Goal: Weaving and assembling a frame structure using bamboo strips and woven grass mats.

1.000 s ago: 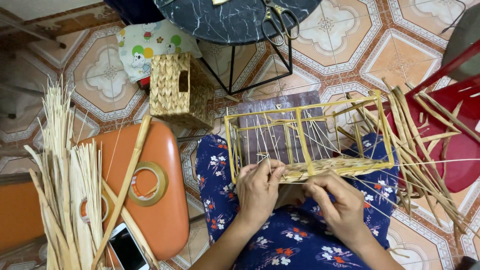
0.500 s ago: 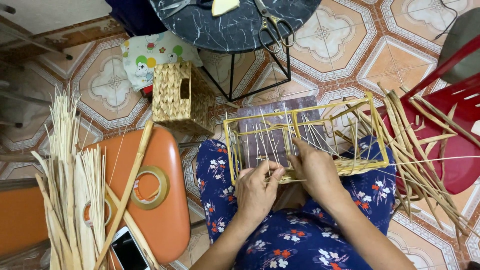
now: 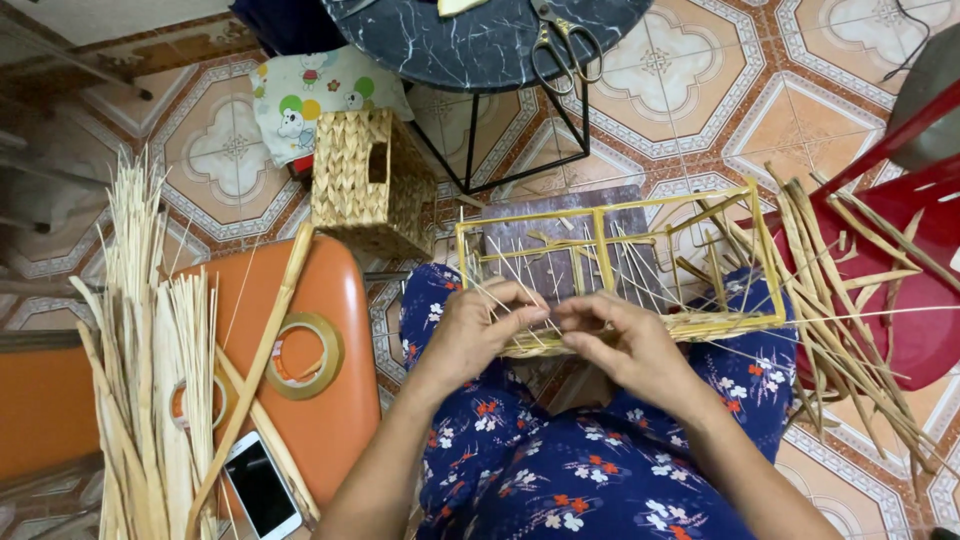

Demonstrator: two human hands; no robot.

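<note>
Both hands on the yellow basket frame [image 3: 615,262], which sits on the lap across the blue floral trousers [image 3: 590,470], near edge toward the body. Left hand [image 3: 478,335] curled, fingers narrow, tips pinching at thin straw strands [image 3: 520,275] on the woven bottom edge [image 3: 640,328] of the frame. Right hand [image 3: 628,345] also curled close, thumb and fingers pressed on the same woven edge, fingertips just beside the left's; exactly which strand each hand grips, cannot tell. Thin strands run loose across the frame's open bays. Loose pile of flat straw strips [image 3: 850,300] to the right of the frame, lying over a red plastic stool [image 3: 925,260]. Finished small woven basket [image 3: 362,185] on the tiled floor just beyond the frame's left corner. Left of the knee: orange seat [image 3: 330,400] carrying a tape roll [image 3: 305,355], a long bamboo stick [image 3: 255,360] and a phone [image 3: 262,490] at its near end. Bundle of pale straw stalks [image 3: 140,330] further left. Scissors [image 3: 562,45] on the dark round table [image 3: 470,40] at top
</note>
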